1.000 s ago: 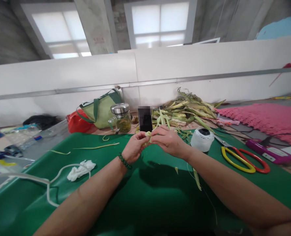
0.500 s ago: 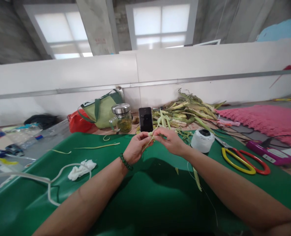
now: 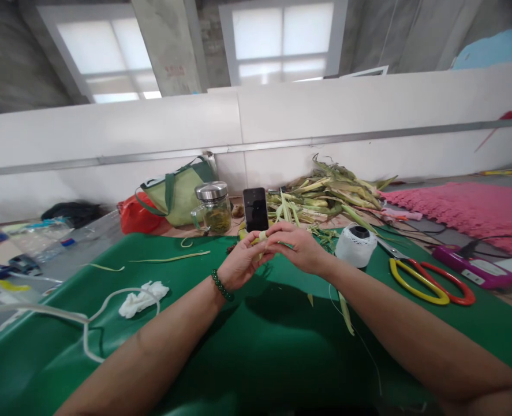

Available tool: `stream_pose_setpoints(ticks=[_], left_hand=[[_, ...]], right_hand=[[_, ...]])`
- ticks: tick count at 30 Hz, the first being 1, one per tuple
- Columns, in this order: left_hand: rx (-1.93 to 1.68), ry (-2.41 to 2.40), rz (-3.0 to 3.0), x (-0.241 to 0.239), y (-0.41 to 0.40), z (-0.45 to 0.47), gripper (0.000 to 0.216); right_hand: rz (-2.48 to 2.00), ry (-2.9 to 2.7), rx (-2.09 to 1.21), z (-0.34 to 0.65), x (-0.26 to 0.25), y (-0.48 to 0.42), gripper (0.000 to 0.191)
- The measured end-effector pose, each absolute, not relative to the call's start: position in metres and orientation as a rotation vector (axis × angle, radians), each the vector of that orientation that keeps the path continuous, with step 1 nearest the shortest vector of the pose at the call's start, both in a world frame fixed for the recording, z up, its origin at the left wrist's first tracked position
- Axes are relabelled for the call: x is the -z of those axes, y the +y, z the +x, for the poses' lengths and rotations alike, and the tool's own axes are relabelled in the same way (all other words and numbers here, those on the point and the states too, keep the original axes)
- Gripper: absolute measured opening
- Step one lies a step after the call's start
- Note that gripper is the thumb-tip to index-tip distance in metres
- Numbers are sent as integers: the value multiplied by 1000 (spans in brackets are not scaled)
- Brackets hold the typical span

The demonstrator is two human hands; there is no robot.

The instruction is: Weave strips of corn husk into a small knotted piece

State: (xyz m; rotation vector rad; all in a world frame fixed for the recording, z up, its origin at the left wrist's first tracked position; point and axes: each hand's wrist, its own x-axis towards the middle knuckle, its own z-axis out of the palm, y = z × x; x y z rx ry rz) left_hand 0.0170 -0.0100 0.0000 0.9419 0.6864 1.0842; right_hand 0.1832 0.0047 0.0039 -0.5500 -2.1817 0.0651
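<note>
My left hand and my right hand meet above the middle of the green mat. Both pinch a small pale green piece of husk, which is mostly covered by the fingers. A green bead bracelet circles my left wrist. Just behind the hands a phone stands upright. To the right of my right hand is a spool of white thread, and a thin thread runs down the mat beneath my right forearm. A husk strip lies beside that thread.
Scissors with yellow and red handles lie at right, near a purple device. Behind are a heap of husks, a glass jar and a green bag. Crumpled tissue and a white cable are at left.
My fingers have closed more tightly together around the pale husk piece. The loose leaf ends that stuck up and hung down from it no longer show clearly.
</note>
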Motion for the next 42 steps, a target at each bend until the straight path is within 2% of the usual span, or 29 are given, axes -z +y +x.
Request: stream_pose_setpoints(ticks=[8,15,24,28,36,42], left_hand=[[-1230,725,975,4,-7,18,37],[-1272,781,1023,6,-4,17,33],[-1283,748,1190,6,-7,22,30],[-1239,773,1278,4,-11,22,26],[-1285,828,1417,4,-14,22,15],[-1316,841,1576,7,-10,20,18]], right_hand=[[-559,-2225,118,182,-2,2,22],[-518,-2264,164,177,0,-3,19],[-819,-1888,-381,167,1,-3,16],[-937,-1799,-496,166,-2,-6,18],[-974,-1878,-205,168,-2,-6,11],[-913,-1950,-97,170,-1,-6,13]])
